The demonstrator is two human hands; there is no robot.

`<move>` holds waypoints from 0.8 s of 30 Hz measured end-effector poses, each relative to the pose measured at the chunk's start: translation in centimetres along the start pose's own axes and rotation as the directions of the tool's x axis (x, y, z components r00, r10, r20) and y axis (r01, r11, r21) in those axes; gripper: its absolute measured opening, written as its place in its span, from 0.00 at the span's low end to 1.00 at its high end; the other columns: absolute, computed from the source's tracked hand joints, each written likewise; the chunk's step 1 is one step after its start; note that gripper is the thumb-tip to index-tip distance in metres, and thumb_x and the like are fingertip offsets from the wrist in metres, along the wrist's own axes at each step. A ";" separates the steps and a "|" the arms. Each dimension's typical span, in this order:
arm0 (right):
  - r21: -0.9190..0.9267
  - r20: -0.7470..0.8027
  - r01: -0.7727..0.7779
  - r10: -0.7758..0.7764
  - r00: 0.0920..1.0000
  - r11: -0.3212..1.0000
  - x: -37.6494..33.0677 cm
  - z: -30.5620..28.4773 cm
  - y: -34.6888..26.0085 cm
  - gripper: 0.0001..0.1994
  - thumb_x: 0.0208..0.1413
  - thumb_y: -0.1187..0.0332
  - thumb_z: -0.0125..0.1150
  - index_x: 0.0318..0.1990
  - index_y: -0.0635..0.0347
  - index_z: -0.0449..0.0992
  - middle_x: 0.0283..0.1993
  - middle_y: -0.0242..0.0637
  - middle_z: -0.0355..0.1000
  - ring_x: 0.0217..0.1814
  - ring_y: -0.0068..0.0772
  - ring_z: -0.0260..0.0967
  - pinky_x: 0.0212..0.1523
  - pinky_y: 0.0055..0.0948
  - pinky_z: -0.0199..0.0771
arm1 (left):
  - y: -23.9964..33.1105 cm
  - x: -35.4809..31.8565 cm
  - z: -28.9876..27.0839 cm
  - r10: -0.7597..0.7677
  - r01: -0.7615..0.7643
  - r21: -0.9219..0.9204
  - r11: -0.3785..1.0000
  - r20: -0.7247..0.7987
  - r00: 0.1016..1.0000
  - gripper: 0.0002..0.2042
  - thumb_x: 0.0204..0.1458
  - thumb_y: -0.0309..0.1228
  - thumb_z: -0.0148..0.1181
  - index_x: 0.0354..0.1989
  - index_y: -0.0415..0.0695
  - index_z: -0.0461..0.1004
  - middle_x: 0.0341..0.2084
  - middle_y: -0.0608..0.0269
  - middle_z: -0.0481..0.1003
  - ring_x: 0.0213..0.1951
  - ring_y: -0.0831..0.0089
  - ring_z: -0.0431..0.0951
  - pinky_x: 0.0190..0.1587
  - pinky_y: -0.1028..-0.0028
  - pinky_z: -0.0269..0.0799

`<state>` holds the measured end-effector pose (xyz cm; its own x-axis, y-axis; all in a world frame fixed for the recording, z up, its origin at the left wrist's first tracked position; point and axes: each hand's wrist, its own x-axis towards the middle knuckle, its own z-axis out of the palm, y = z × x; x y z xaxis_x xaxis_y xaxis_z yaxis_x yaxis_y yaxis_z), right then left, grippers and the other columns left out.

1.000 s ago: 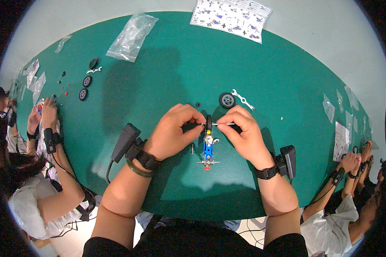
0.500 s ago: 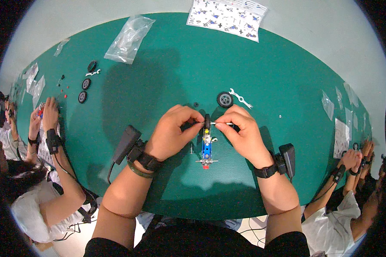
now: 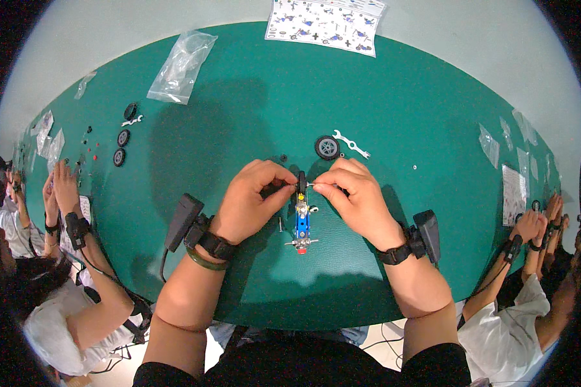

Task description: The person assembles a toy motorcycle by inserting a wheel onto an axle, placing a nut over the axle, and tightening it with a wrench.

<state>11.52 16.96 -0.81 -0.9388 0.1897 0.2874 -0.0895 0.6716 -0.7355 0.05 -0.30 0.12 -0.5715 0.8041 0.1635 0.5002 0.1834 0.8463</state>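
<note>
A small model motorcycle (image 3: 303,224), blue and silver with a red end, points away from me on the green table, its black wheel (image 3: 302,181) at the far end. My left hand (image 3: 255,197) is closed in a pinch at the wheel's left side; what lies between the fingertips is hidden. From the right, my right hand (image 3: 345,193) pinches a thin metal rod, of which only a short end shows at the wheel. A loose bolt (image 3: 280,224) stands left of the model. Beyond my right hand lie a grey-hubbed wheel (image 3: 327,148) and a flat white wrench (image 3: 352,144).
A printed picture sheet (image 3: 323,29) and a clear plastic bag (image 3: 183,68) lie at the table's far side. Small nuts (image 3: 283,158) are scattered about. At left a co-worker's hands (image 3: 64,187) are busy beside several wheels (image 3: 123,137); other people's hands (image 3: 529,224) are at right.
My right hand has come closer to the wheel, and the long pale part of the rod no longer shows. The whole view has shifted slightly. My left hand keeps its pinch.
</note>
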 end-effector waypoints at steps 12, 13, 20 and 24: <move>-0.028 0.053 0.013 -0.011 0.999 1.000 0.1 0.0 -0.8 0.05 0.50 0.70 0.54 0.33 0.58 0.66 0.30 0.39 0.65 0.36 0.44 0.63 0.38 0.39 0.59 | 0.2 0.0 0.0 0.000 0.000 0.005 1.000 -0.020 1.000 0.07 0.41 0.23 0.61 0.30 0.43 0.74 0.25 0.64 0.72 0.29 0.71 0.70 0.32 0.75 0.65; -0.014 0.042 -0.007 0.008 0.999 1.000 0.0 0.0 -0.9 0.06 0.50 0.71 0.54 0.33 0.58 0.65 0.30 0.40 0.64 0.36 0.44 0.63 0.38 0.39 0.58 | 0.1 0.0 0.0 -0.010 0.010 0.015 1.000 0.000 1.000 0.07 0.42 0.23 0.62 0.31 0.43 0.74 0.27 0.64 0.72 0.30 0.72 0.71 0.32 0.76 0.66; -0.030 -0.007 0.055 -0.056 0.998 0.998 0.2 -0.1 -0.5 0.05 0.48 0.72 0.56 0.31 0.58 0.66 0.32 0.39 0.62 0.38 0.43 0.61 0.38 0.38 0.58 | 0.3 0.1 0.1 -0.006 0.006 0.004 1.000 -0.003 1.000 0.07 0.42 0.23 0.62 0.31 0.43 0.74 0.27 0.64 0.72 0.30 0.72 0.71 0.33 0.76 0.66; -0.084 -0.005 0.060 -0.061 0.998 0.995 0.2 -0.2 -0.8 0.04 0.48 0.71 0.56 0.30 0.59 0.68 0.32 0.37 0.62 0.38 0.40 0.60 0.41 0.35 0.57 | 0.2 0.0 0.3 0.024 -0.025 -0.015 1.000 -0.047 0.999 0.06 0.42 0.23 0.61 0.29 0.42 0.74 0.23 0.64 0.71 0.27 0.71 0.69 0.31 0.74 0.65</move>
<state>11.53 16.60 0.01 -0.9300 0.1522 0.3345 -0.1175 0.7393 -0.6630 0.29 -0.10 0.15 -0.5894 0.7807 0.2074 0.5041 0.1549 0.8496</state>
